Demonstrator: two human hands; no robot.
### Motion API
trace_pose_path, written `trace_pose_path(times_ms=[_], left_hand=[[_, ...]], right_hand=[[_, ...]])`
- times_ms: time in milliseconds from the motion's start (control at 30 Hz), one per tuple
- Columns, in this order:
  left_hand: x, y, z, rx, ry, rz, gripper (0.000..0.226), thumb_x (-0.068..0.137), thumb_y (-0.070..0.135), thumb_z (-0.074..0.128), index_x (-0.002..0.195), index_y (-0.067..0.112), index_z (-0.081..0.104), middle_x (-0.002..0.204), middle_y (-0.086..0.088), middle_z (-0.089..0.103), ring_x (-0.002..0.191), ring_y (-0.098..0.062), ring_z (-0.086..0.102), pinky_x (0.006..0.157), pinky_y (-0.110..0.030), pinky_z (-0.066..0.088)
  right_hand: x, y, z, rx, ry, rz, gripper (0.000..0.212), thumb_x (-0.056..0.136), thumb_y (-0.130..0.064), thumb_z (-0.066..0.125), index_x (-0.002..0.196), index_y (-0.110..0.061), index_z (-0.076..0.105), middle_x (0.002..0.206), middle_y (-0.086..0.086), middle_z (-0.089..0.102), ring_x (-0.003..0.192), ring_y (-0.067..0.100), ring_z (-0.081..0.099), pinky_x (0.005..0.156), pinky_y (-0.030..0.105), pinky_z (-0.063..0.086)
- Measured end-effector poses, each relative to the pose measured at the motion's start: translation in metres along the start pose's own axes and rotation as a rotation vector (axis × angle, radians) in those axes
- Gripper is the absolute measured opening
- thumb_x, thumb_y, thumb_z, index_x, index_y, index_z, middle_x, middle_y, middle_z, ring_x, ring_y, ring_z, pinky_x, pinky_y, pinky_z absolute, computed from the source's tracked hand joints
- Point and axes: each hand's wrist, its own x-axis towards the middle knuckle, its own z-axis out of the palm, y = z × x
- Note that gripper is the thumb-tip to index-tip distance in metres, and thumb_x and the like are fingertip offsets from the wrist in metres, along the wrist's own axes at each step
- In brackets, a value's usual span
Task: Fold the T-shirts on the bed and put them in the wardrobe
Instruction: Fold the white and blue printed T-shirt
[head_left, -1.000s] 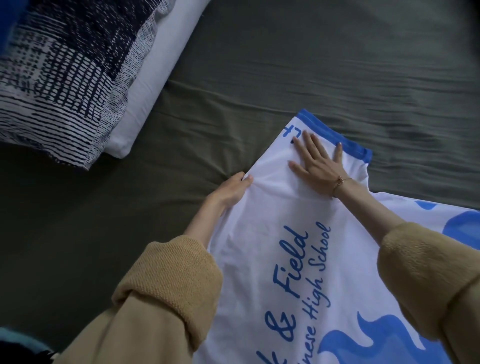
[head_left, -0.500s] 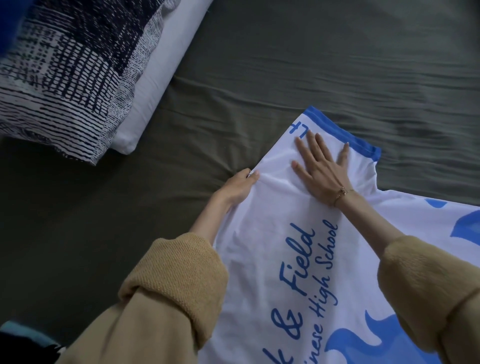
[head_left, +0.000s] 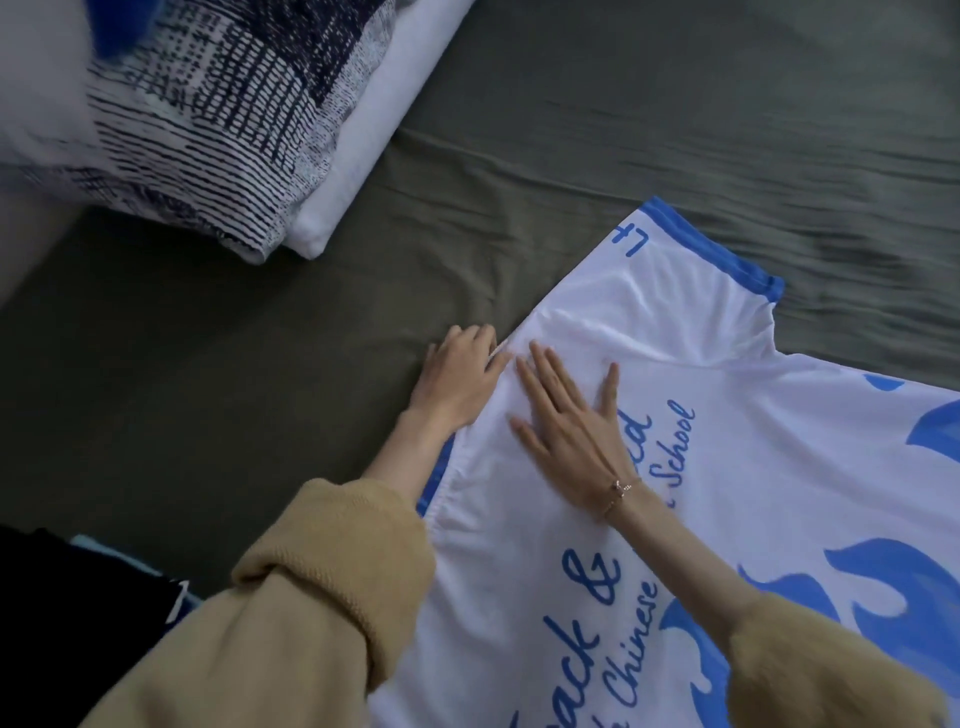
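The right hand (head_left: 566, 431) lies flat, fingers spread, pressing the shirt (head_left: 727, 467). The left hand (head_left: 457, 374) pinches the shirt's edge against the bed (head_left: 208, 389). The shirt lies spread, unfolded; this looks like smoothing. Next, likely fold the sleeve (head_left: 691, 280) inward.

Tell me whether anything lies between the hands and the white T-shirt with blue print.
Nothing visible does. The right hand lies flat on the white T-shirt with blue print, and the left hand touches the shirt's folded edge on the dark green bedsheet. The wardrobe is out of view, so that path cannot be judged.
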Motion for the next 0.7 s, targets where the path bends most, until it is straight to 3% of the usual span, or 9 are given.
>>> trace_pose_path(times_ms=[100, 300, 500, 633, 700], left_hand=[[-0.003, -0.005, 0.005, 0.089, 0.023, 0.014, 0.032, 0.102, 0.033, 0.031, 0.093, 0.008, 0.049, 0.106, -0.013, 0.059, 0.103, -0.03, 0.048, 0.084, -0.04, 0.034], [-0.008, -0.003, 0.004, 0.064, 0.097, 0.004, 0.033, 0.102, 0.032, 0.036, 0.101, 0.003, 0.051, 0.101, -0.018, 0.06, 0.101, -0.034, 0.051, 0.083, -0.043, 0.037], [-0.06, -0.008, 0.005, 0.205, 0.132, -0.185, 0.038, 0.098, 0.04, 0.032, 0.11, 0.009, 0.051, 0.114, -0.011, 0.051, 0.112, -0.029, 0.046, 0.084, -0.042, 0.04], [-0.073, -0.008, -0.002, 0.218, 0.112, -0.269, 0.041, 0.1, 0.044, 0.028, 0.115, 0.011, 0.048, 0.12, -0.009, 0.049, 0.117, -0.026, 0.043, 0.087, -0.042, 0.038], [-0.09, -0.005, -0.003, 0.18, 0.164, -0.298, 0.044, 0.099, 0.04, 0.025, 0.12, 0.011, 0.05, 0.122, -0.008, 0.052, 0.117, -0.027, 0.047, 0.09, -0.045, 0.039]], right_hand=[[-0.001, -0.01, 0.005, -0.035, -0.021, 0.021, 0.065, 0.096, -0.05, 0.009, 0.148, -0.014, 0.023, 0.155, 0.004, 0.021, 0.143, 0.018, 0.014, 0.109, 0.055, -0.01], [0.005, -0.022, 0.003, -0.054, -0.038, 0.052, 0.072, 0.087, -0.054, -0.005, 0.15, -0.021, 0.0, 0.157, -0.001, -0.005, 0.14, 0.01, -0.015, 0.107, 0.055, -0.022], [-0.018, -0.046, 0.014, -0.042, 0.026, 0.011, 0.066, 0.095, -0.05, 0.009, 0.149, -0.014, 0.02, 0.157, 0.004, 0.014, 0.142, 0.013, 0.004, 0.108, 0.056, -0.015], [-0.029, -0.056, 0.008, -0.029, 0.033, 0.035, 0.068, 0.092, -0.052, 0.003, 0.15, -0.016, 0.005, 0.158, 0.0, 0.0, 0.143, 0.011, -0.006, 0.105, 0.053, -0.025], [-0.043, -0.063, 0.006, -0.018, 0.087, 0.026, 0.065, 0.094, -0.049, 0.008, 0.149, -0.014, 0.009, 0.157, 0.002, 0.007, 0.145, 0.014, 0.003, 0.106, 0.052, -0.021]])
